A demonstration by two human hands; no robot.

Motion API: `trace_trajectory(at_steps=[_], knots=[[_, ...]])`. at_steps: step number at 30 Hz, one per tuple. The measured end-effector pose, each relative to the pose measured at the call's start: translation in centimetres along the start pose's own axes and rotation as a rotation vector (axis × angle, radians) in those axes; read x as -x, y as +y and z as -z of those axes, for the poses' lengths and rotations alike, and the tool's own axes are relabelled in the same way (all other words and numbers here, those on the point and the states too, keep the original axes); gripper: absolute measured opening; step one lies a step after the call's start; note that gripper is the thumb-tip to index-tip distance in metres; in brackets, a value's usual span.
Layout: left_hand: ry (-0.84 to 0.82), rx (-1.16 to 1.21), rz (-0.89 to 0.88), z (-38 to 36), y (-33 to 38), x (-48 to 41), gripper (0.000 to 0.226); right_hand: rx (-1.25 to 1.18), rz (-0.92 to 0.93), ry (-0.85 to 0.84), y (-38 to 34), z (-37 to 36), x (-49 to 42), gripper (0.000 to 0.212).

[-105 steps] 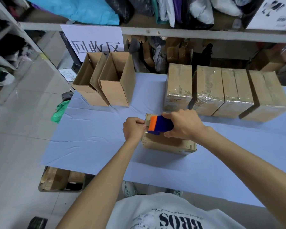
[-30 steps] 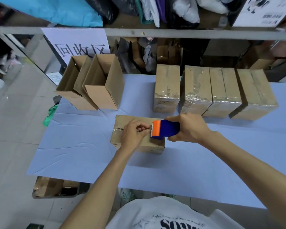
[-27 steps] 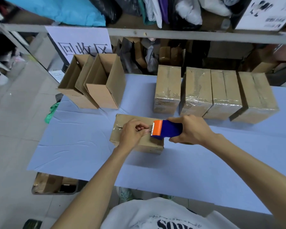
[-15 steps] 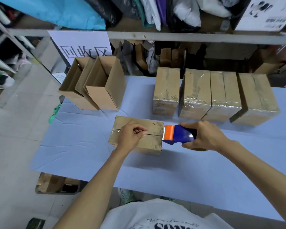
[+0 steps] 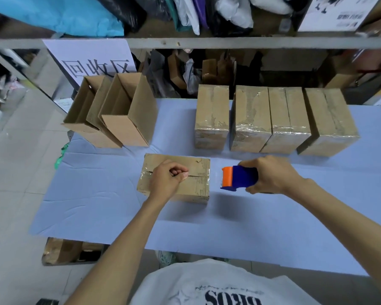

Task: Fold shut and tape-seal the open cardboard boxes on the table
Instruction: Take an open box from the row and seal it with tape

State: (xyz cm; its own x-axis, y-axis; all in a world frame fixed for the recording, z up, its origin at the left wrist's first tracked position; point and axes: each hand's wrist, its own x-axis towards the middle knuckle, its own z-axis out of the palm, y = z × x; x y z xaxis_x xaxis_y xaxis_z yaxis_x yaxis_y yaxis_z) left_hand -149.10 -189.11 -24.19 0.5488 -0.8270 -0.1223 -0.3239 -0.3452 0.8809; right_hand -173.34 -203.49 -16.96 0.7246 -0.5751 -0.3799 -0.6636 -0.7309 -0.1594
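The cardboard box lies mid-table, flaps folded and clear tape along its seam. The left hand rests on the seam with its fingers curled, gripping nothing. The right hand grips the tape dispenser just off the box's right end. An unpressed tape tail there could lift and free the flaps. Two open boxes stand at the far left corner.
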Motion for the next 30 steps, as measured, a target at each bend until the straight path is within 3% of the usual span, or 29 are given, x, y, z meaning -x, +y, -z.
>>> trace_trajectory(at_steps=[5,9,14,17,21,25,28,30], knots=[[0.002,0.014,-0.005,-0.1,0.2,0.1,0.022,0.191,-0.077,-0.019,-4.3,0.7,-1.9,0.041],[-0.012,0.033,0.005,0.1,0.0,0.2,0.025,0.445,-0.007,-0.008,-6.0,-1.0,-2.6,0.033],[-0.016,0.056,-0.004,0.1,0.0,0.1,0.021,0.129,-0.219,0.174,-2.7,-4.9,-2.7,0.078],[-0.03,0.07,-0.001,0.1,-0.2,0.0,0.023,0.097,-0.209,0.36,-2.1,-7.4,-2.7,0.078],[-0.031,0.064,0.002,0.0,-0.4,-0.1,0.022,-0.13,-0.34,0.162,-2.8,-9.2,-2.9,0.084],[-0.045,0.06,-0.001,0.0,-0.5,-0.3,0.021,-0.41,-0.325,0.23,-4.2,-10.3,-2.8,0.052],[-0.048,0.062,-0.008,0.1,-0.6,-0.3,0.023,-0.19,-0.393,0.277,-3.9,-11.0,-3.6,0.047],[-0.052,0.061,-0.01,0.1,-0.5,-0.3,0.024,-0.189,-0.429,0.402,-4.8,-9.6,-3.8,0.026]])
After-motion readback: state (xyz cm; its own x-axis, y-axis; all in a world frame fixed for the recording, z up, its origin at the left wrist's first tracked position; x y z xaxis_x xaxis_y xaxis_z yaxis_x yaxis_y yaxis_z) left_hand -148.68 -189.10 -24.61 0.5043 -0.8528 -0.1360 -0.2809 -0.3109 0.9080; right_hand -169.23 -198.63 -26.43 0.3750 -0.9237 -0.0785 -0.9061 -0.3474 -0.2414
